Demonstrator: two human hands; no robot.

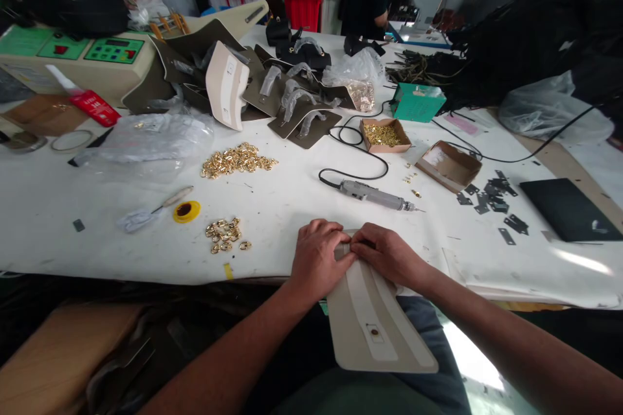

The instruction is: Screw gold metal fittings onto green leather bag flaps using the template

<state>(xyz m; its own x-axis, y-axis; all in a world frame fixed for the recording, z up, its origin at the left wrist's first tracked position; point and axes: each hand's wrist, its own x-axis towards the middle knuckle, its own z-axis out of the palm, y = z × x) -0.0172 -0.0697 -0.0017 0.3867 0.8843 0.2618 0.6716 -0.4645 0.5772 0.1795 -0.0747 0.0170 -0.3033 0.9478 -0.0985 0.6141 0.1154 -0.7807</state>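
A beige flat panel (348, 321) with a pale strip down its middle hangs over the table's front edge toward my lap. A small metal fitting (374, 332) sits in the strip near its lower end. My left hand (318, 256) grips the panel's upper end from the left, thumb pressed on top. From the right, my right hand (384, 251) pinches at the same spot, fingertips meeting the left thumb; whatever small piece lies between them is hidden. Beyond my hands lies a grey electric screwdriver (372, 196), its bit pointing right.
Gold-coloured rings (224, 233) and a larger pile of gold hardware (238, 161) lie to the left. A box of small gold parts (384, 135), an open cardboard box (450, 165) and dark metal plates (494, 193) are to the right. Panels (226, 84) are stacked behind.
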